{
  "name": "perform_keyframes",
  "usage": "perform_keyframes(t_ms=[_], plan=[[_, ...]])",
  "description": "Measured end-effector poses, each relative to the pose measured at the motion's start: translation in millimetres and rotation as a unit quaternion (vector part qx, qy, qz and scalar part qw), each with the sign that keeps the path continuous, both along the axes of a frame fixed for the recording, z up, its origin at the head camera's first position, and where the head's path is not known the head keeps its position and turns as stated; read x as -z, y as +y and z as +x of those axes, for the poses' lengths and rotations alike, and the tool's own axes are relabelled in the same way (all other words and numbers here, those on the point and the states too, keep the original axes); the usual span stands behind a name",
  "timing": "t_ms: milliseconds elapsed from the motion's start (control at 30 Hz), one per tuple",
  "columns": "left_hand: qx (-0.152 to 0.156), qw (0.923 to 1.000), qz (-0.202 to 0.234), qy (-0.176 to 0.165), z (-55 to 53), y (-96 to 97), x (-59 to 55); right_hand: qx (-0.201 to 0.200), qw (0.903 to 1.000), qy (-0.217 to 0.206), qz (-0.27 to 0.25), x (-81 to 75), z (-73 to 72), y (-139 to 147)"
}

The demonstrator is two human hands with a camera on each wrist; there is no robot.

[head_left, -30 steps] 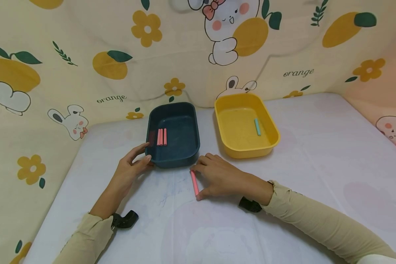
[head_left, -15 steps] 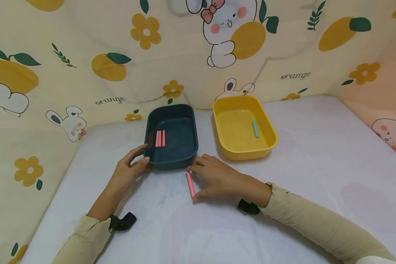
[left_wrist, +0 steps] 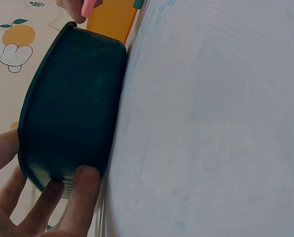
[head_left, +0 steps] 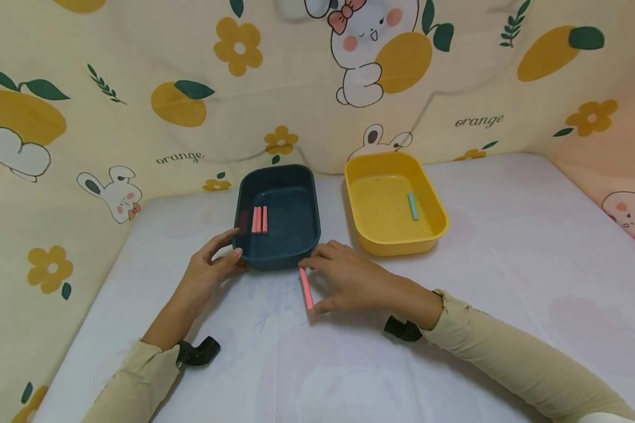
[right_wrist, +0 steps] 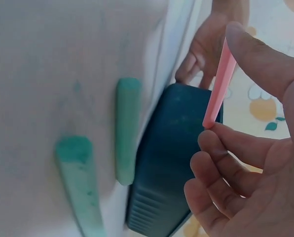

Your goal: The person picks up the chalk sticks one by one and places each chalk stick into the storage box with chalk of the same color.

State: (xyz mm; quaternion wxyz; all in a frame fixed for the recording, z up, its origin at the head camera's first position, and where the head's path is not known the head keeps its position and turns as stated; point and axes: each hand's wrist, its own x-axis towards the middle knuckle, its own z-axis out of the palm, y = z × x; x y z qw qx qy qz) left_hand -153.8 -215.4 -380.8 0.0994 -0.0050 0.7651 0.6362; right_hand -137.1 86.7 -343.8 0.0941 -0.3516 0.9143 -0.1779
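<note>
My right hand (head_left: 349,282) pinches a pink chalk stick (head_left: 306,289) lengthwise, thumb at one end and fingers at the other. In the right wrist view the chalk slants across the end of the dark blue box (head_left: 296,258). My left hand (head_left: 206,273) rests against the left front corner of that box; in the left wrist view its spread fingertips (left_wrist: 88,175) touch the outer wall. Inside the box lie several pink chalk sticks (head_left: 265,220) near its left side. Two green chalk sticks (right_wrist: 127,131) on the table show in the right wrist view; my right hand hides them from the head view.
A yellow box (head_left: 367,232) stands to the right of the dark blue one, holding a light green chalk stick (head_left: 413,206). Behind both hangs a patterned cloth (head_left: 296,53). The white table cover (head_left: 233,388) bears faint blue smudges before the dark box.
My right hand has shifted slightly left and away from me, bringing the pink chalk nearer the dark blue box's front wall. The left hand stays at the corner.
</note>
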Motion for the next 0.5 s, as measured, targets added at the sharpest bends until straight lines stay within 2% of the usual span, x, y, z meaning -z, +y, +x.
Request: perform_keyframes(t_ms=[233, 500], plan=[[0.002, 1.0000, -0.007, -0.004, -1.2, -0.4, -1.1, 0.005, 0.9998, 0.020, -0.005, -5.6, -3.2, -2], [-0.004, 1.0000, 0.000, -0.007, -0.5, -1.0, -0.4, -0.009, 0.9992, 0.024, -0.030, -14.3, -7.2, -5]])
